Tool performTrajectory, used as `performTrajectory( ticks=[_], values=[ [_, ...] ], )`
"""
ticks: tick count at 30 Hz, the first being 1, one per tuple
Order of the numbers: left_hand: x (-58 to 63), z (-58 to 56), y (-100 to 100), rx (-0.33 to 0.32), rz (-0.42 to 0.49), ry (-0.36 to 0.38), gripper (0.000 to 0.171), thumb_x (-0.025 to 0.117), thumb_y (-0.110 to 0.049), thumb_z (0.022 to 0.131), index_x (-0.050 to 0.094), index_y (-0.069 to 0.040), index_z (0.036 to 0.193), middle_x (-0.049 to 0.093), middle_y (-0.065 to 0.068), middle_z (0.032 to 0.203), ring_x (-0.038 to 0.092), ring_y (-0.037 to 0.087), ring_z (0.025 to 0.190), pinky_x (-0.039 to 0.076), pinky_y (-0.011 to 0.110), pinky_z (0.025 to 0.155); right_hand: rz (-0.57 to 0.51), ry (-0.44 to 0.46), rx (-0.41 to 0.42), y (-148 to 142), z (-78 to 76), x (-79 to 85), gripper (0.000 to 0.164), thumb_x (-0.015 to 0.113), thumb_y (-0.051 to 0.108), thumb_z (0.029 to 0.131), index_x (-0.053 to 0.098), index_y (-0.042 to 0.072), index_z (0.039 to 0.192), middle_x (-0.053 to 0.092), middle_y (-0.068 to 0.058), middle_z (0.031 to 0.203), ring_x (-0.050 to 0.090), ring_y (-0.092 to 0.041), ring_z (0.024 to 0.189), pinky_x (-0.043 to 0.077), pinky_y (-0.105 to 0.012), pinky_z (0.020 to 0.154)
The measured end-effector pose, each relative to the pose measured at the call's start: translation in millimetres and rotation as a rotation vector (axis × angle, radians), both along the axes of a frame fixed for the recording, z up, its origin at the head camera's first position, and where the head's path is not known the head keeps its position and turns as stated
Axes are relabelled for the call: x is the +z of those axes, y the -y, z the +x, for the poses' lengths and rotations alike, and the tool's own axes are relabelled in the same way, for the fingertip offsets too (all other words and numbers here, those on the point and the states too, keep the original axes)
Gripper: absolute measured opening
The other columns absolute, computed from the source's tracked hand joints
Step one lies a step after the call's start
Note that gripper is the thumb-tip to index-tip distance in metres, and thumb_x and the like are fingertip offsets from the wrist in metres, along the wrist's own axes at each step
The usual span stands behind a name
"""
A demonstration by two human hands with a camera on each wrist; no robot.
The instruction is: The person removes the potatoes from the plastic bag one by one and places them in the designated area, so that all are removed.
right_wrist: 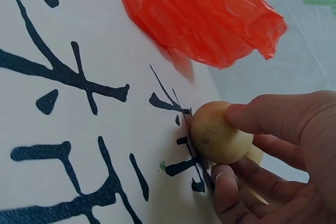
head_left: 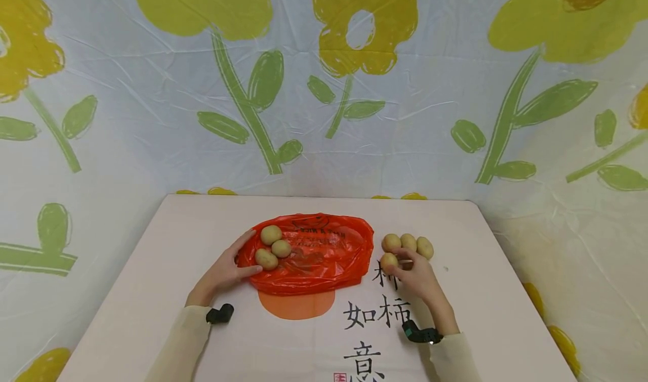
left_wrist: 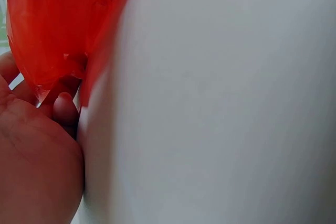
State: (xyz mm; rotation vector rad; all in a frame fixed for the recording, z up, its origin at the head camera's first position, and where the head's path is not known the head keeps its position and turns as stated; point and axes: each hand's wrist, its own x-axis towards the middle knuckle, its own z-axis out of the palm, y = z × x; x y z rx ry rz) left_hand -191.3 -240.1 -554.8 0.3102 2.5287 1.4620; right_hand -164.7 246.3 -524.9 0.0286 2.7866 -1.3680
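Observation:
A red plastic bag [head_left: 329,252] lies spread on the table, with three potatoes, one of them here [head_left: 271,235], at its left end. There my left hand [head_left: 230,266] holds the bag's edge, thumb apart from the fingers. In the left wrist view, red film [left_wrist: 58,30] hangs against the fingers of that hand [left_wrist: 37,156]. To the right of the bag, my right hand [head_left: 417,272] pinches a potato [head_left: 389,263] between thumb and fingers. That potato [right_wrist: 220,132] is close to the table surface in the right wrist view. Just behind it sit three more potatoes [head_left: 408,242] in a row.
Under the bag, the pale table cover [head_left: 304,342] bears an orange printed shape [head_left: 298,306] and black brush characters [head_left: 363,362]. A flower-printed sheet [head_left: 314,157] hangs behind the table and at both sides.

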Motion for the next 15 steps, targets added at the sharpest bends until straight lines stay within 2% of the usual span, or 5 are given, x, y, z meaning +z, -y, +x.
performTrajectory(
  ticks=[8,15],
  values=[
    [0.7,-0.2,-0.1,0.008,0.002,0.01,0.1,0.082,-0.038,0.084,0.024,-0.024,0.165,0.019,0.011,0.172,0.017,0.042,0.157,0.023,0.069,0.121,0.018,-0.01,0.009,1.5,-1.6,7.1,0.043,0.077,0.018,0.093,0.065,0.003,0.131,0.068,-0.019,0.128,0.067,-0.034,0.109,0.061,-0.045,0.091],
    [0.5,-0.3,0.0,0.005,0.012,0.007,0.101,0.082,-0.037,0.084,0.024,-0.023,0.165,0.02,0.011,0.172,0.018,0.042,0.157,0.024,0.068,0.121,0.014,-0.031,-0.017,5.1,-3.8,12.6,0.038,0.074,0.017,0.094,0.065,0.004,0.129,0.068,-0.017,0.126,0.067,-0.036,0.11,0.063,-0.043,0.087]
  ],
)
